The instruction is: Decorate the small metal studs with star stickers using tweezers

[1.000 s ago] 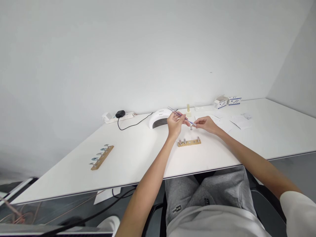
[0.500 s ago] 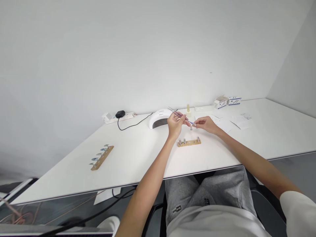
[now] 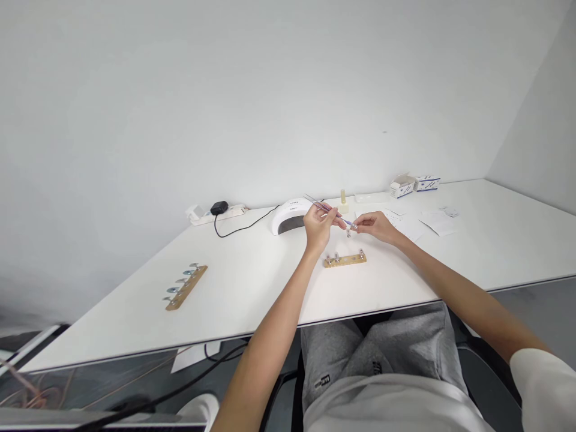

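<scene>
My left hand [image 3: 318,228] is closed around slim tweezers [image 3: 310,199], silver with a purple-blue end. Their silver end points up and left, while the purple-blue end meets my right fingers. Between the thumb and fingers of my right hand [image 3: 377,227] is a nail tip on a small silver stand [image 3: 348,233], mostly covered by the fingers. Below both hands lies a wooden nail display bar [image 3: 344,261]. Several small stands with clear nail tips sit on it, two at its left and one at its right.
A white nail lamp [image 3: 290,216] stands behind my left hand. Another wooden bar [image 3: 186,289] with bluish nail tips lies left. Further back are a yellowish bottle [image 3: 343,207], small boxes [image 3: 402,187], paper sheets [image 3: 437,224] and a black plug adapter [image 3: 219,207] with its cable.
My left hand and the tweezers have shifted very slightly left. My right hand stays where it was, and the bars on the table have not moved.
</scene>
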Motion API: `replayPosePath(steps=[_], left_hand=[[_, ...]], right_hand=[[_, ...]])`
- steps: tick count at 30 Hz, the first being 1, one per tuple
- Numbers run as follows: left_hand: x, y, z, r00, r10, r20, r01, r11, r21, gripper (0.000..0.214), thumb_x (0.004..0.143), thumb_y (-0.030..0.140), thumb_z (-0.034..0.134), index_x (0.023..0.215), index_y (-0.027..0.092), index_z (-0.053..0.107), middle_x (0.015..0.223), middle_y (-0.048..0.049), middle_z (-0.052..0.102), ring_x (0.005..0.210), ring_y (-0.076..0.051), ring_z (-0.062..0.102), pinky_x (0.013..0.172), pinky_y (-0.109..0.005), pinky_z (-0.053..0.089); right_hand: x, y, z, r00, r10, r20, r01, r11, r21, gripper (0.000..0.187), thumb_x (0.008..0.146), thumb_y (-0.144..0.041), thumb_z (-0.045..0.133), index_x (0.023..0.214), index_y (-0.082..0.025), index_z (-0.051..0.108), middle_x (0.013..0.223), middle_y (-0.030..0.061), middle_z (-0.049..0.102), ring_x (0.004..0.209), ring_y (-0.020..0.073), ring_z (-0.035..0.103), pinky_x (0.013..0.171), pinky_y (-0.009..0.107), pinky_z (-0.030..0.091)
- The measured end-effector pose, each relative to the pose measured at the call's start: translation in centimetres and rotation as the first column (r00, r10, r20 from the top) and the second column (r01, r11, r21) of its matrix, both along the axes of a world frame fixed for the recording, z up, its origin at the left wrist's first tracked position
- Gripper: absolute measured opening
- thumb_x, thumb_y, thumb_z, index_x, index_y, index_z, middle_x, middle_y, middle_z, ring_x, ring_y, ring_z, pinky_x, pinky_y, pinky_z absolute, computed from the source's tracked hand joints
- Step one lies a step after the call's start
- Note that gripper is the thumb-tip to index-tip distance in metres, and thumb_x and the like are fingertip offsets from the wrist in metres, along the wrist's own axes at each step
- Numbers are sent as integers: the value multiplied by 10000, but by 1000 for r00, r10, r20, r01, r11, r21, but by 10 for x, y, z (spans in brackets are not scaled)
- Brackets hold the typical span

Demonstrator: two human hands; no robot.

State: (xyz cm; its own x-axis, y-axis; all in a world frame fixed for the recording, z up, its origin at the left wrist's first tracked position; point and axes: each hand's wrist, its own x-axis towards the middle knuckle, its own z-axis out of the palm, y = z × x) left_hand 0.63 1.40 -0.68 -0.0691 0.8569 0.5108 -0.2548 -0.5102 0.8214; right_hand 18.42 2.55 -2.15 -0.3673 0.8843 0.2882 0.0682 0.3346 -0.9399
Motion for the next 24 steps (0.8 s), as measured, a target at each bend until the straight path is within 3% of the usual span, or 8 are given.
replayPosePath(steps=[14, 24], left_hand=[[-2, 1, 0, 997, 79, -23, -78, 996, 40, 318, 752, 378, 680, 791, 174, 439, 643, 23, 588, 435, -122, 605, 451, -264, 533], [1, -2, 0, 999, 14, -29, -14, 999, 30, 329, 735, 367, 704, 786, 168, 447, 652, 14, 604, 449, -126, 612, 471, -279, 550]], right_hand=[[1, 0, 1, 1000, -17, 5, 17, 1000, -25, 222, 597, -313, 773, 737, -149, 720, 766, 55, 707, 729, 165, 640, 761, 314, 512], [0, 1, 0, 1000, -4, -6, 4, 999, -32, 197, 591, -294, 767, 721, -155, 713, 752, 41, 704, 731, 166, 644, 775, 318, 510]])
